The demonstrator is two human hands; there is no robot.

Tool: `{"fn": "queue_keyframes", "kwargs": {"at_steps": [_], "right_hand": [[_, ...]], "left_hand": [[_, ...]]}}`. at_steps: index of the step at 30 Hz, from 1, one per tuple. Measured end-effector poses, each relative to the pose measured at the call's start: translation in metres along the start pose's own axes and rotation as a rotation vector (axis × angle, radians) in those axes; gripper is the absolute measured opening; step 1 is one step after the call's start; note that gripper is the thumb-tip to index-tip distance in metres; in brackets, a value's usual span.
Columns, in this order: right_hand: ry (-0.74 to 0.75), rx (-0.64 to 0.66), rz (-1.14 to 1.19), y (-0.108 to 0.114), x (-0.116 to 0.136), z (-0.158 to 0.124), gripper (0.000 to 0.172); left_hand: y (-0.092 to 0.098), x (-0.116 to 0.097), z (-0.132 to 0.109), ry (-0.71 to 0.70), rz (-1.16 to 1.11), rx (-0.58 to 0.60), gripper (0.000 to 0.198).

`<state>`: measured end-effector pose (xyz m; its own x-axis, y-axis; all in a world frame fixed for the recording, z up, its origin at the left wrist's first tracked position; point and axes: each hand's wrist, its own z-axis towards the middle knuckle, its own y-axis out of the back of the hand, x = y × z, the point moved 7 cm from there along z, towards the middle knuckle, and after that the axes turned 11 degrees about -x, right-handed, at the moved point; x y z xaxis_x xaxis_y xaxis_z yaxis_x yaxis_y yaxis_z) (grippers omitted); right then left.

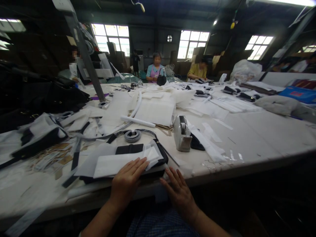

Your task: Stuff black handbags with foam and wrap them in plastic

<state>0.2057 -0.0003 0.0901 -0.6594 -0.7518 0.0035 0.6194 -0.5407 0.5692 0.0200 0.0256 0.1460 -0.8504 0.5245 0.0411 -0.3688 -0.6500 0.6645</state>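
A black handbag [161, 153] lies flat at the table's near edge, partly covered by a folded white sheet [111, 165]. Resting on that sheet, my left hand [128, 176] has its fingers stretched out and holds nothing. My right hand [179, 191] is just off the bag's right corner, fingers extended and apart, palm facing the bag. Behind the bag sits a coiled strap [132, 135] wrapped in pale material. To the right of the bag stands a grey tape dispenser [182, 133].
White foam sheets [155, 108] pile up mid-table. A slanted metal post [86, 56] rises at the left, near a heap of black bags [41, 95]. Small tags [55, 156] lie front left. Several people sit beyond the table, one in a pink apron [154, 72].
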Motion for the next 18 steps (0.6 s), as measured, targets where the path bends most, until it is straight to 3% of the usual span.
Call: {"fn": "queue_keyframes", "kwargs": {"at_steps": [7,13,18], "right_hand": [[-0.079,-0.227,0.152,0.012,-0.006,0.025,0.022],[0.021,-0.109,0.369,0.018,-0.004,0.040,0.029],[0.092,-0.083,0.425,0.022,0.020,0.042,0.022]], "left_hand": [[-0.001,0.002,0.000,0.042,0.000,0.065,0.072],[-0.003,0.002,0.001,0.074,-0.007,0.059,0.073],[-0.003,0.003,0.000,0.095,-0.021,0.033,0.074]]}}
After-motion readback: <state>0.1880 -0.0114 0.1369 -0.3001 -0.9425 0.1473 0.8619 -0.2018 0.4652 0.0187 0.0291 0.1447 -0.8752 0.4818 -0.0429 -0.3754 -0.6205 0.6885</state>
